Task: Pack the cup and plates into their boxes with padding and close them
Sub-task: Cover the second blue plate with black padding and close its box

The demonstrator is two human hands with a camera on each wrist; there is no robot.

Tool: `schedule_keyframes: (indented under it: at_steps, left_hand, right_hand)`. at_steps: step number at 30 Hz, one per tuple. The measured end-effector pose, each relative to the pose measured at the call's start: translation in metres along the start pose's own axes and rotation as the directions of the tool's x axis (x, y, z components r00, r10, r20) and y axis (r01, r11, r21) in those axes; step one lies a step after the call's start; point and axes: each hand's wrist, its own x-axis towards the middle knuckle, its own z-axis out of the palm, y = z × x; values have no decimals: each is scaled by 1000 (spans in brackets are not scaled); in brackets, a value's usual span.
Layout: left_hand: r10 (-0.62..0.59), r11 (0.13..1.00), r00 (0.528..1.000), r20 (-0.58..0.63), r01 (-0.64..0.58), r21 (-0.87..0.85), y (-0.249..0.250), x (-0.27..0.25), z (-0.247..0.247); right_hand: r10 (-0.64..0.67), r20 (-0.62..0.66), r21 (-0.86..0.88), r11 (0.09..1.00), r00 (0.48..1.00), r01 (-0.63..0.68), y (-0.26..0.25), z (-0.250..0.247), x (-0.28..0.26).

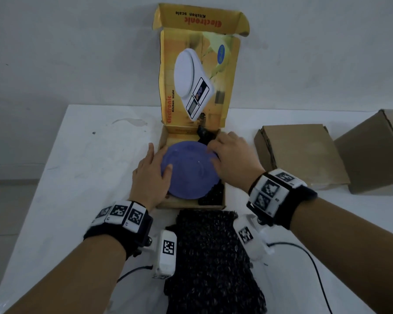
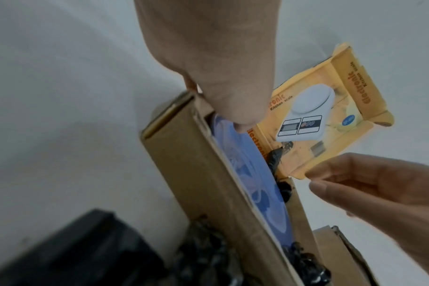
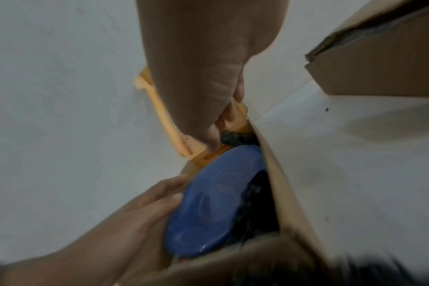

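The blue plate lies in the open yellow box, on black padding that shows at its 4 and 1 o'clock edges. The left hand holds the plate's 9 o'clock rim, thumb on top. The right hand curls over the rim near 2 o'clock, fingers at the padding there. I judge the plate is being seated. Next, the spare padding at 6 o'clock on the surface should cover it before the lid folds down. Two brown boxes wait at 3 o'clock.
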Motion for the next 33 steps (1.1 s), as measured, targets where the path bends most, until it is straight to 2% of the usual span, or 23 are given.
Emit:
schedule_keyframes:
  at_steps: [2, 3, 5, 6, 7, 10, 14, 19, 21, 23, 25, 28, 31, 33]
  left_hand:
    - [60, 997, 998, 13, -60, -42, -6, -2, -2]
    - [88, 995, 996, 13, -88, -56, -8, -3, -2]
    - [113, 991, 994, 11, -112, -74, -11, -7, -2]
    - [109, 991, 994, 12, -107, -80, -12, -10, -2]
    - [103, 991, 995, 13, -102, -83, -13, -12, -2]
    - [104, 992, 995, 9, -103, -76, -14, -17, -1]
    - [95, 992, 995, 18, -93, -88, -12, -21, -3]
    - [102, 990, 994, 35, -98, -102, -15, -17, -4]
    - [113, 990, 993, 18, -111, -93, -17, -16, -4]
    - [107, 989, 994, -2, -107, -99, -18, -15, -4]
    - [112, 987, 993, -19, -114, -112, -19, -13, -3]
    - [122, 981, 992, -37, -126, -147, -16, -13, -2]
    - [106, 981, 993, -54, -113, -155, -16, -11, 0]
    - [114, 983, 992, -61, -122, -136, -18, -10, 1]
  right_hand:
    - [-164, 147, 256, 959, 975, 123, -17, -5, -25]
    - [-249, 263, 330, 931, 932, 156, -27, -6, -39]
    - [-354, 472, 309, 924, 808, 224, -42, 2, -62]
    - [-379, 516, 246, 924, 768, 292, -45, 9, -70]
    - [-393, 523, 186, 919, 756, 349, -46, 16, -76]
    - [-392, 432, 149, 919, 812, 364, -44, 23, -84]
    - [-372, 302, 221, 923, 877, 316, -37, 12, -85]
    - [-227, 194, 381, 914, 954, 140, -19, -8, -76]
    - [-116, 103, 449, 892, 988, 58, -12, -14, -71]
    - [35, 36, 480, 876, 999, -48, -5, -20, -62]
    - [157, 45, 504, 849, 987, -158, 1, -24, -52]
    - [274, -10, 534, 815, 962, -227, 8, -28, -38]
    - [428, -92, 607, 740, 899, -290, 13, -30, -21]
    - [502, -95, 667, 673, 859, -320, 17, -27, -9]
